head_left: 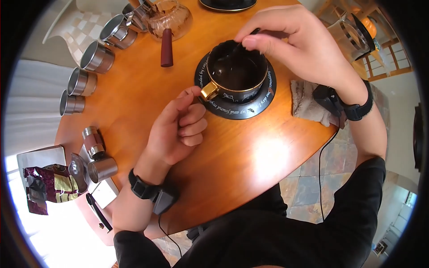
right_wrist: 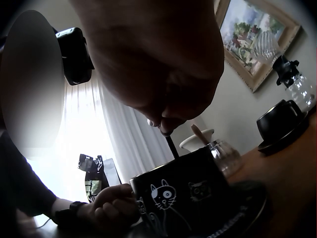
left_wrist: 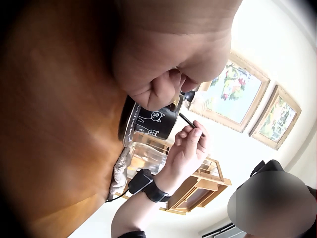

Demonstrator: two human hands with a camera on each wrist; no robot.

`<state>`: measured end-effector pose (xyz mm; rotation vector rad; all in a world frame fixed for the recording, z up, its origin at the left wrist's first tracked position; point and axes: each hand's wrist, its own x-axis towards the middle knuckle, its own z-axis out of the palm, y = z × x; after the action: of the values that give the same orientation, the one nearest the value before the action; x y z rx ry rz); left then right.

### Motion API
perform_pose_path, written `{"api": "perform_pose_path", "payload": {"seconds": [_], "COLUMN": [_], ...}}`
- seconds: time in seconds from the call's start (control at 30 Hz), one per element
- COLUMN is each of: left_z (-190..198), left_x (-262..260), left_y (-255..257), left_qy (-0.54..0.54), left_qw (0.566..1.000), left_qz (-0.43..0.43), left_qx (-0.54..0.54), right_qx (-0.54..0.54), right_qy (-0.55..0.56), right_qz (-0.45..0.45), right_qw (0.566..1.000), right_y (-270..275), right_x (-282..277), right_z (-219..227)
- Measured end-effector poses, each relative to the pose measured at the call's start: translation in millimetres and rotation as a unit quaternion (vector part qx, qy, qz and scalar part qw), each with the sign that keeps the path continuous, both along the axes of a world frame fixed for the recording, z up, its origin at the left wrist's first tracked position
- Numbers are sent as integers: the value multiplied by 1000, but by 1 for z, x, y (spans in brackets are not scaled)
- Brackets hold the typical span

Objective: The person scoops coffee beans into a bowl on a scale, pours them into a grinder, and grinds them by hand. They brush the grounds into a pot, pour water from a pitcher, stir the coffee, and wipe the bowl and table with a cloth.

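Note:
A black cup (head_left: pixel 241 91) with a gold rim and white cat drawings stands on a black saucer (head_left: pixel 241 112) with white lettering. Dark liquid (head_left: pixel 243 71) shows inside it. My left hand (head_left: pixel 176 125) pinches the cup's gold handle (head_left: pixel 209 90) between thumb and forefinger, the other fingers curled below. Above the rim, my right hand (head_left: pixel 297 42) pinches a slim black spoon (right_wrist: pixel 171 147) by its upper end. The spoon slants down into the cup, its lower end hidden by the cup wall in the right wrist view.
A glass pot (head_left: pixel 172 20) with a dark red handle (head_left: pixel 166 49) stands behind the cup. Several metal canisters (head_left: pixel 97 57) line the left edge. A grey cloth (head_left: pixel 308 105) lies at the right edge. Another black cup (right_wrist: pixel 280 121) sits farther back. A coffee bag (head_left: pixel 53 185) is at far left.

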<state>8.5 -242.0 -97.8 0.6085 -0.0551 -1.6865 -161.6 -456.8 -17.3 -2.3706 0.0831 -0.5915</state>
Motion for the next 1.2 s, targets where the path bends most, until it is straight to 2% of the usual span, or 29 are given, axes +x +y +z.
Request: {"api": "perform_pose_path", "payload": {"seconds": [0.03, 0.07, 0.17, 0.27, 0.33, 0.4, 0.5, 0.6, 0.63, 0.73, 0.83, 0.87, 0.9, 0.97, 1.0, 1.13, 1.2], "left_z": [0, 0, -1, -1, 0, 0, 0, -1, -1, -3, -3, -3, -2, -2, -2, 0, 1], "left_x": [1, 1, 2, 4, 3, 4, 4, 4, 4, 5, 5, 4, 4, 5, 5, 3, 2], "left_y": [1, 1, 0, 0, 0, -1, 0, 0, 0, 0, 0, -1, -1, 0, 0, -1, -1], "left_qy": [15, 18, -2, 5, 12, 7, 6, 17, 24, 31, 7, 9, 10, 10, 12, -4, -6], "left_qw": [1000, 1000, 1000, 1000, 1000, 1000, 1000, 1000, 999, 999, 1000, 1000, 1000, 999, 999, 1000, 1000], "left_qz": [-10, -9, -15, -16, -15, -17, -18, -18, -21, -23, -22, -22, -27, -27, -26, -22, -24], "left_qx": [0, 1, -2, 3, 6, 7, 3, -5, -7, -4, -3, -5, -10, -18, -16, -10, -10], "right_qx": [1, -62, -112, -151, -30, -53, -4, -106, -108, 71, 85, 30, 28, 26, 76, 98, 126], "right_qy": [4, 17, -17, 44, 60, 38, -46, 32, 33, 51, 31, 17, 18, 58, 70, 69, 21], "right_qz": [1, 8, 30, 5, 9, 5, 44, -60, -57, -39, -96, -102, -100, -135, -137, -153, -159], "right_qw": [1000, 998, 993, 988, 998, 998, 998, 992, 992, 995, 991, 994, 994, 989, 985, 981, 979], "right_y": [-2, -4, -8, 1, 9, 21, 3, 6, 5, 11, 15, 11, 11, 12, 13, 11, 15], "right_x": [-3, -7, -12, -22, -17, -4, 3, -9, -12, -14, -5, -5, -8, -12, -13, -9, 0], "right_z": [4, 13, 21, 21, 17, 31, 12, 13, 12, 9, 5, 3, 6, 13, 14, 10, 4]}}
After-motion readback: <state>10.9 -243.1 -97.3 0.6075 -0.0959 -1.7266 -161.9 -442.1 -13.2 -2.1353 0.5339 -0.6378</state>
